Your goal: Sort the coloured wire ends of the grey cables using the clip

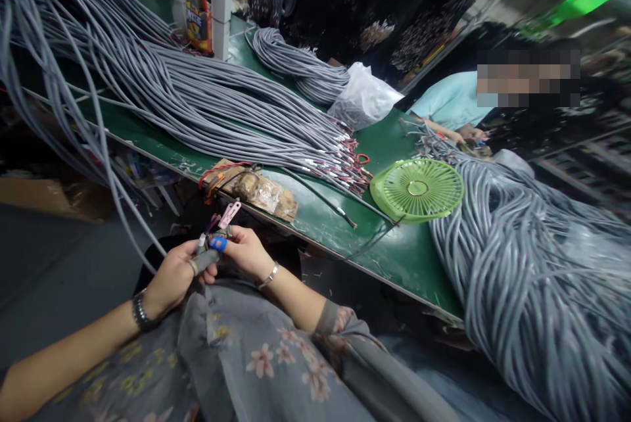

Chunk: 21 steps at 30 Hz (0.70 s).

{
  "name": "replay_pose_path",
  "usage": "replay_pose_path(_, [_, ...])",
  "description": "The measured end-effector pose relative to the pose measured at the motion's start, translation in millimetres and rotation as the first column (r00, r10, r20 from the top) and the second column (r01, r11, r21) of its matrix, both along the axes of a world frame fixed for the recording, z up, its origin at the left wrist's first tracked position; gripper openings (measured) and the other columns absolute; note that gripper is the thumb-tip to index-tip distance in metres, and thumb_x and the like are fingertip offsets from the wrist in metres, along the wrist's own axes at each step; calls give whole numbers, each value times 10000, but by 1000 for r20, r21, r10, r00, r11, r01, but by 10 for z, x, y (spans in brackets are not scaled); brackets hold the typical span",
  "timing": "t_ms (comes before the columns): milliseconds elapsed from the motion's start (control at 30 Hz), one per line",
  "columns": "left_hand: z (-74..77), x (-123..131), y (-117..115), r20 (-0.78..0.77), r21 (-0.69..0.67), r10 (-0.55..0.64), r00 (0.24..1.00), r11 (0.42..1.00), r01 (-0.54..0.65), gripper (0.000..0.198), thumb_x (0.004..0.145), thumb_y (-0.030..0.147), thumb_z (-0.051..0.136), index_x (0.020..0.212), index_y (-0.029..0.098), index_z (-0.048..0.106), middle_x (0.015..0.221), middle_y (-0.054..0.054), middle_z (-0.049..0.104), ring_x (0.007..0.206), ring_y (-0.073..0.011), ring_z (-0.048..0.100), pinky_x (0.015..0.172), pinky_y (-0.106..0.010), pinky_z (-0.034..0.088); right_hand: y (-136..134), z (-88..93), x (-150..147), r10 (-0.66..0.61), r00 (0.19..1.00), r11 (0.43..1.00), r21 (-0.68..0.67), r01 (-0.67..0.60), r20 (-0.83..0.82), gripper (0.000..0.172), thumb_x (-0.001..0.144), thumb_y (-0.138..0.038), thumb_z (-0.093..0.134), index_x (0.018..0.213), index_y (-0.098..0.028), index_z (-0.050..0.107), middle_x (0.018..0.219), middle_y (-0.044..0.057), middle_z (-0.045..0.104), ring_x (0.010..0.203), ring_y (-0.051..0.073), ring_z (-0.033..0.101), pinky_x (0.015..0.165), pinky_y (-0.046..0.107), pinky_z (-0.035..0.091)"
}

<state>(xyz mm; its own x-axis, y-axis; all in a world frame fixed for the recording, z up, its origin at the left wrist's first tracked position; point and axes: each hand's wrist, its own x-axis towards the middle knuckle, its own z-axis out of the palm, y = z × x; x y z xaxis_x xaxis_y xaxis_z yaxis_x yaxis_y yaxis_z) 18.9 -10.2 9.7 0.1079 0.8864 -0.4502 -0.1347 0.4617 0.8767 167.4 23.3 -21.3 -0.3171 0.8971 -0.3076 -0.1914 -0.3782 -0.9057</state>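
In front of my lap, my left hand (173, 272) is closed around the end of a grey cable (123, 202), which runs down from the bundle at upper left. Thin coloured wires (213, 221) fan out from the cable end above the fingers. My right hand (249, 252) meets it there, its thumb and fingers pinched at these wires; blue tape wraps the thumb. A small pink two-pronged piece (229, 213) sticks up by the right fingertips; its kind and how it is held are unclear. Fingers partly hide the cable end.
Long grey cables (207, 100) with stripped ends lie across the green table (414, 264). On it are a green fan (417, 189), a taped wooden block (261, 190) at the near edge and a plastic bag (365, 96). More cables (513, 264) hang at right. A person (446, 100) works beyond.
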Motion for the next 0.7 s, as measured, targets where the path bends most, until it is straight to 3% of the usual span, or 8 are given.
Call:
replay_pose_path(200, [-49,1,-4,91,-14,122,988,993,-121,266,505,340,838,608,167,664,494,-12,675,411,-132,581,432,-221,444,-23,-30,27,-49,989,991,-133,30,-142,504,518,-552,891,715,-178,616,594,-59,570,483,58,433,472,218,394])
replay_pose_path(433, [-29,5,-14,70,-9,109,992,994,-109,273,506,336,849,605,168,659,486,-8,664,428,-137,583,439,-227,440,-3,4,-19,22,1000,996,-90,-23,-8,509,539,-538,896,707,-185,569,528,-85,507,445,60,422,440,218,374])
replay_pose_path(700, [-16,7,5,77,-36,136,988,990,-134,310,485,357,859,628,160,667,493,-13,668,421,-134,580,426,-218,429,-9,-1,-39,19,995,996,-90,-28,-99,486,559,-519,896,695,-182,573,521,-73,533,434,59,431,456,222,379])
